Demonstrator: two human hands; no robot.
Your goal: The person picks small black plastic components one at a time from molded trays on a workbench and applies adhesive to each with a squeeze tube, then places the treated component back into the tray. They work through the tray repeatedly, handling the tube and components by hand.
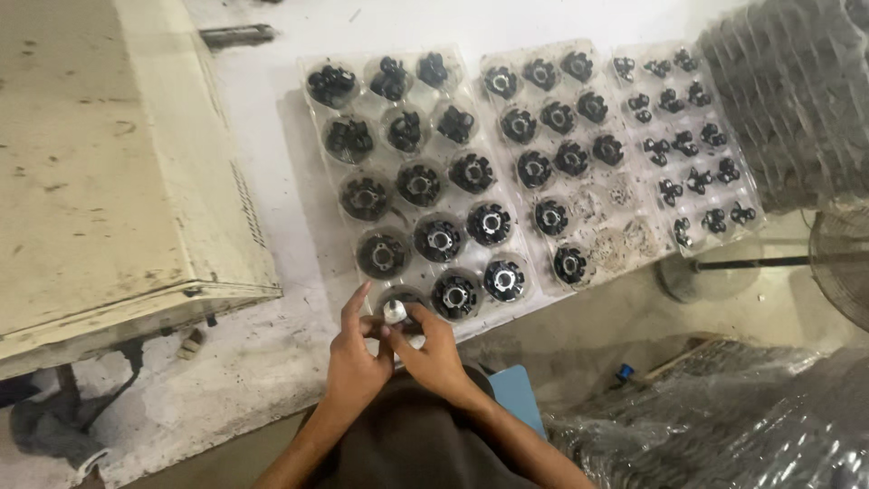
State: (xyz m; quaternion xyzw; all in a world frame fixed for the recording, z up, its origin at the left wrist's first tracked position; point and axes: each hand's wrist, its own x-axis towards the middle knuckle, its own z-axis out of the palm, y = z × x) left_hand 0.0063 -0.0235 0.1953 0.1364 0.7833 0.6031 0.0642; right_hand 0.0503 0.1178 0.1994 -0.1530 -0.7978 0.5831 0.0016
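Observation:
My left hand (355, 358) and my right hand (431, 351) meet just below the near edge of a clear plastic tray (317, 181). Between their fingertips they pinch a small white part (395, 312). The tray's round pockets hold black ring-shaped parts (440, 239). The pocket right behind my fingers (404, 295) is partly hidden by them. My dark-clothed lap fills the bottom of the view.
Two more clear trays (605, 195) (724, 109) of black parts lie to the right on the white floor. A worn cream cabinet (109, 163) stands left. Plastic-wrapped stacks (797, 100) (724, 426) sit right, with a fan (842, 263) and a blue item (518, 391) near my lap.

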